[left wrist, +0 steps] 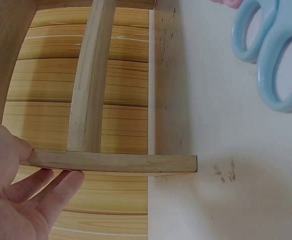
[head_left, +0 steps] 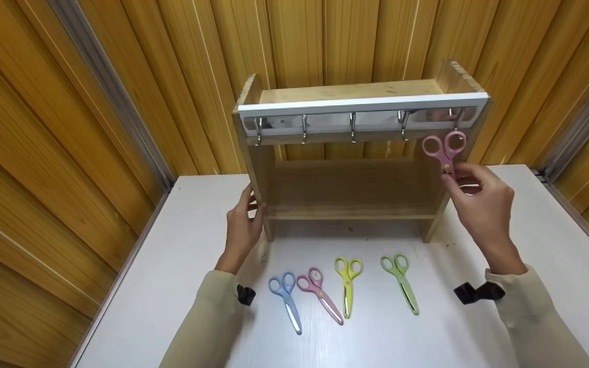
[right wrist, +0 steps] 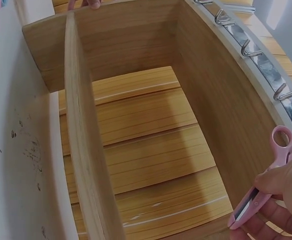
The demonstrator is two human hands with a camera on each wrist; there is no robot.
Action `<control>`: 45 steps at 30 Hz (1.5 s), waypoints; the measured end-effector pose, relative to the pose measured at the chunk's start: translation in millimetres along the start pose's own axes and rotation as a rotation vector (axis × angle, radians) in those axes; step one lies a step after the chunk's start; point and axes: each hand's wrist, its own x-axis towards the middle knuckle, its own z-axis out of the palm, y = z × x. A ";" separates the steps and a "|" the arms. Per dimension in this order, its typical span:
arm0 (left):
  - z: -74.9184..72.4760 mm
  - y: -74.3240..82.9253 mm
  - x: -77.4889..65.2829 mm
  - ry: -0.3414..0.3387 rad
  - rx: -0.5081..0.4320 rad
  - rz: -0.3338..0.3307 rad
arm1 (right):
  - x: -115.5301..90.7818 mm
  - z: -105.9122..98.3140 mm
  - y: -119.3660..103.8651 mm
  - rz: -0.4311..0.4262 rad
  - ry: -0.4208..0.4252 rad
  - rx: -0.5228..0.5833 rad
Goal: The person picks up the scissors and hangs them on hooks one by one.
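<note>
My right hand (head_left: 486,204) pinches a pair of pink scissors (head_left: 447,159) by the blade end, handle loops up. One loop overlaps the tip of the rightmost hook (head_left: 459,118) on the metal hook rail of a wooden shelf (head_left: 350,214). In the right wrist view, thumb and fingers lie on both sides of the pink scissors (right wrist: 258,197). My left hand (head_left: 243,227) holds the shelf's left side panel. The left wrist view shows that panel (left wrist: 115,162) between its thumb and fingers.
On the white table (head_left: 172,286), blue scissors (head_left: 285,299), a second pink pair (head_left: 320,294), yellow scissors (head_left: 347,286) and green scissors (head_left: 401,281) lie in front of the shelf. Several other hooks (head_left: 353,128) hang bare. Wood-look panels (head_left: 294,41) stand behind.
</note>
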 end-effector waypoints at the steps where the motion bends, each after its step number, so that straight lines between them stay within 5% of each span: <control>1: 0.1 -0.2 -0.1 -0.001 0.001 -0.003 | -0.1 0.1 0.2 -0.002 0.000 -0.001; 23: -0.1 -0.7 -0.5 -0.007 -0.015 -0.017 | -2.2 -0.3 0.9 -0.004 -0.013 -0.032; 36: 0.9 -4.2 -0.3 0.004 -0.014 0.034 | -4.9 -5.0 3.9 -0.051 -0.043 -0.055; 45: 2.2 -3.4 -0.1 -0.014 -0.023 -0.007 | -13.6 -13.6 16.5 -0.056 -0.082 -0.097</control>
